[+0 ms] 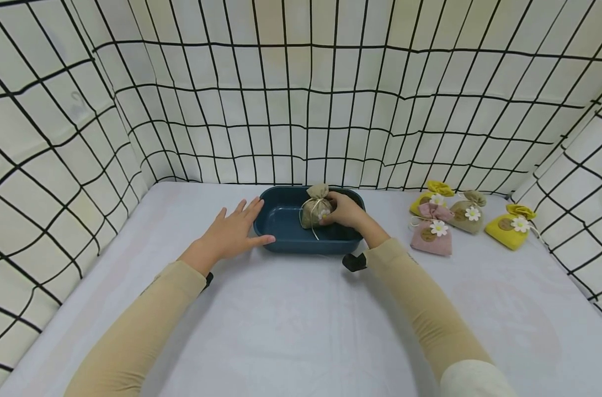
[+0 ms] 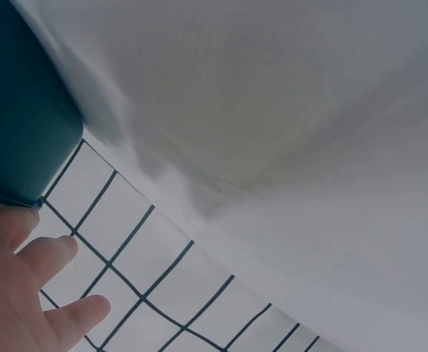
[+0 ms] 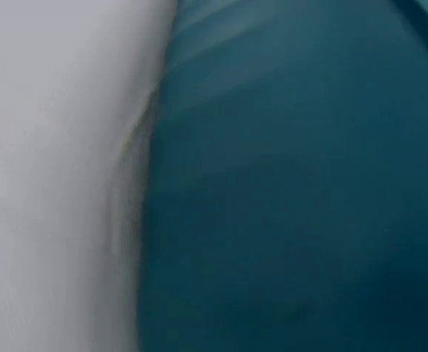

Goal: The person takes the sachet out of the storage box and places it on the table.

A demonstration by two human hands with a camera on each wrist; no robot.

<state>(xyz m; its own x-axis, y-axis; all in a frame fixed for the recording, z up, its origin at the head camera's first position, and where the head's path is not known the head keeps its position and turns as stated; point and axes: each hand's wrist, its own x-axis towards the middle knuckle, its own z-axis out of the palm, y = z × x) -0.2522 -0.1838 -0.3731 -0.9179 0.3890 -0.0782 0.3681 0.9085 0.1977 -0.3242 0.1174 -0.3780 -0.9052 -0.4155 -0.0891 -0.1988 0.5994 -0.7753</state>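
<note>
A dark teal oval basin [image 1: 281,220] stands near the back of the table. Over its inside, my right hand [image 1: 347,212] grips a beige drawstring sachet [image 1: 312,214] with a thin cord and a white flower, partly covered by the fingers. My left hand [image 1: 233,231] rests at the basin's left rim, its fingers straight and spread, thumb along the near side. In the left wrist view, the left fingers [image 2: 49,257] touch the rim of the basin [image 2: 23,110]. The right wrist view is filled by the basin's outer wall [image 3: 294,176]; the hand is hidden there.
To the right lie a pink sachet [image 1: 432,242], a beige sachet [image 1: 465,216], a yellow sachet [image 1: 506,234] and another yellow sachet [image 1: 420,205], partly overlapping. A black wire grid [image 1: 308,110] backed with white walls in the white-covered table [image 1: 286,320] at the back and sides.
</note>
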